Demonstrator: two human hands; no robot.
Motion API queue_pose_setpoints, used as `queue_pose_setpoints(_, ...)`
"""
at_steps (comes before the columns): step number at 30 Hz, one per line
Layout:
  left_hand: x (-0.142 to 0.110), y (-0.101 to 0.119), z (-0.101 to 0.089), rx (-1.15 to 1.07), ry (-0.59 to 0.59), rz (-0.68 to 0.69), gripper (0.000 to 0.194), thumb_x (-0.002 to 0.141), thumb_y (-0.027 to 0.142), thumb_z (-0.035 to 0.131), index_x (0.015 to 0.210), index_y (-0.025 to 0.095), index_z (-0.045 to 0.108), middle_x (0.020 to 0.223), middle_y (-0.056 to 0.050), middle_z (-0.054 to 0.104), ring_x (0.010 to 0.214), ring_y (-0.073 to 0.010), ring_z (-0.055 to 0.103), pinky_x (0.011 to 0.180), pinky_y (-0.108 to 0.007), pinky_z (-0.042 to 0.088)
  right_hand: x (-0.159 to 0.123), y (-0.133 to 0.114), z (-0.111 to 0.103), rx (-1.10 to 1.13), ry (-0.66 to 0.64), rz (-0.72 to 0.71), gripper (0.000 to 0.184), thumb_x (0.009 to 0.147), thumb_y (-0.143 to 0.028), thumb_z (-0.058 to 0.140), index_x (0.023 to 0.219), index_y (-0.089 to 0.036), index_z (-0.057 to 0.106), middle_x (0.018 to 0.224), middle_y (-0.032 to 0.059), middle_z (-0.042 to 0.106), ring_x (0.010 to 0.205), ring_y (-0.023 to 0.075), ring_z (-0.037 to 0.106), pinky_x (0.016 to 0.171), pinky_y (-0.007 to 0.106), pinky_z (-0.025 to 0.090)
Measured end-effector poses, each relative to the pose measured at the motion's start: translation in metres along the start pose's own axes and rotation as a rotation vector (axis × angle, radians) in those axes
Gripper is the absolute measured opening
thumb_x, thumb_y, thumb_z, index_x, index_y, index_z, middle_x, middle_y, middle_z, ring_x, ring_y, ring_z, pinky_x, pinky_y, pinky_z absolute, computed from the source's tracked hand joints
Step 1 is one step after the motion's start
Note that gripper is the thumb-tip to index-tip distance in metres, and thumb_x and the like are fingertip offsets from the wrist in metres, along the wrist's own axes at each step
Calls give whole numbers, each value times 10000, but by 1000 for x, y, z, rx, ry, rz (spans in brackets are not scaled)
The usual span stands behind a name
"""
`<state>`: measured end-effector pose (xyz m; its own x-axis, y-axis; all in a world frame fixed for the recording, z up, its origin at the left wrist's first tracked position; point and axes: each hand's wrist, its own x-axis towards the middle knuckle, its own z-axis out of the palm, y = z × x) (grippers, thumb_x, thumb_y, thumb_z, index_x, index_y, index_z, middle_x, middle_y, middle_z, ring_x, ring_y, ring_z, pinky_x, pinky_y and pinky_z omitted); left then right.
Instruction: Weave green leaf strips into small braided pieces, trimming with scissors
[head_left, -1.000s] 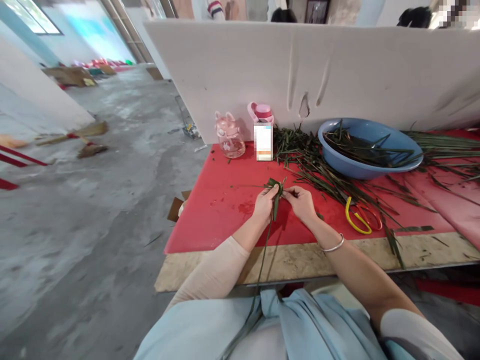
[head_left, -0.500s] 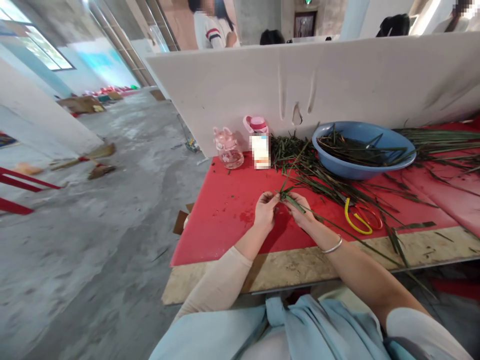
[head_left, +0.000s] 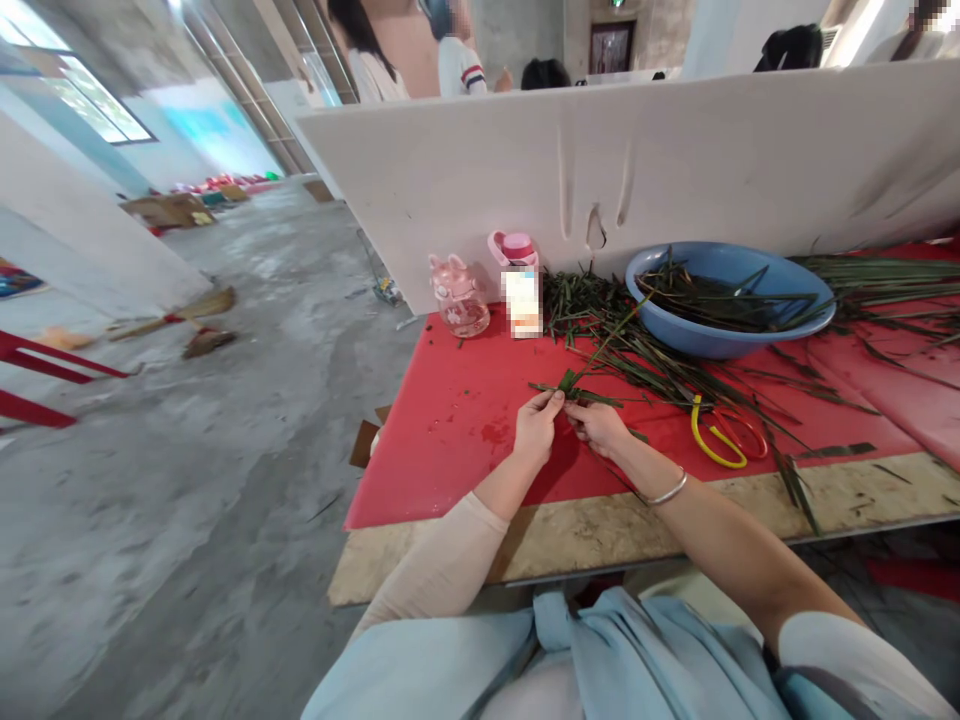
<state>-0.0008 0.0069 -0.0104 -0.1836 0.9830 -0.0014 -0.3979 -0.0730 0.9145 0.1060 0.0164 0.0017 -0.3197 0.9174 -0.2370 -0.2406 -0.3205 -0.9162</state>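
Between my two hands is a small knot of woven green grass blades (head_left: 568,382), with loose ends sticking out to both sides and upward. My left hand (head_left: 535,422) pinches it between thumb and fingertips. My right hand (head_left: 600,425), with a bangle on the wrist, is closed on the lower right of the same blades; exactly which strand it grips is too small to make out. Scissors with a yellow and a red handle loop (head_left: 718,438) lie to the right, their blades partly under loose grass.
Cut grass (head_left: 577,305) is heaped at the back of the red table cover (head_left: 442,430). A blue basin (head_left: 727,345) holds more blades. A pink bottle (head_left: 459,300) and a pink-lidded cup (head_left: 517,246) stand before a white partition (head_left: 465,170). People are beyond it.
The knot has been turned, and its blades now point differently. My right hand has closed in with knuckles up. Behind the partition, the person in white moved right and another person appeared.
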Motion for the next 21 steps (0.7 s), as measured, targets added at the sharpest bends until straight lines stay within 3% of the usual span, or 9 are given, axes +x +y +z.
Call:
queue_pose_setpoints(2,0,4,2,-9,-33,-35,342,626,451,750,733,142,652,646,-6,637,590,-116,564,624,-250,460,1,1,1,-24,-5,1,419,551,-501,727,661,-199,459,442,-102,372,372,36,209,382,211,126)
queue_pose_setpoints(4,1,12,3,-44,-73,-72,339,635,456,743,706,150,614,576,16,593,492,-96,513,541,-238,428,0,2,2,-107,15,-67,364,638,-510,665,691,-192,496,470,-77,440,381,54,300,389,206,220)
queue_pose_setpoints(8,11,33,-4,-155,61,-55,374,581,421,785,717,165,550,563,45,551,480,-70,500,470,-186,367,-21,-8,6,-628,-52,-322,256,765,-366,598,925,-168,626,791,47,686,685,157,618,657,276,480)
queue_pose_setpoints(11,16,47,-15,-124,150,-74,382,573,393,793,742,172,531,506,89,448,396,-34,380,378,-158,245,-54,-34,9,-1075,-151,-510,257,763,-283,642,984,-155,668,992,121,704,940,249,646,868,382,478)
queue_pose_setpoints(15,12,45,-20,-35,131,-183,338,636,400,747,742,175,519,483,92,406,358,-34,341,341,-163,181,-89,-78,9,-1123,-293,-893,243,873,-248,535,1082,-200,651,1089,84,681,1059,191,609,934,337,478)
queue_pose_setpoints(18,5,34,-12,-11,27,-205,316,674,414,714,752,175,523,522,75,458,356,-28,350,343,-162,187,-86,-96,6,-1196,-163,-1077,216,879,-209,517,1045,-213,656,1105,82,665,1069,194,592,947,358,469)
queue_pose_setpoints(21,0,27,-3,-3,-47,-152,294,678,400,713,766,169,553,531,70,485,358,-18,326,361,-164,214,-66,-92,2,-1413,-7,-1050,230,854,-221,550,1069,-192,626,1199,126,616,1139,267,543,989,458,407)
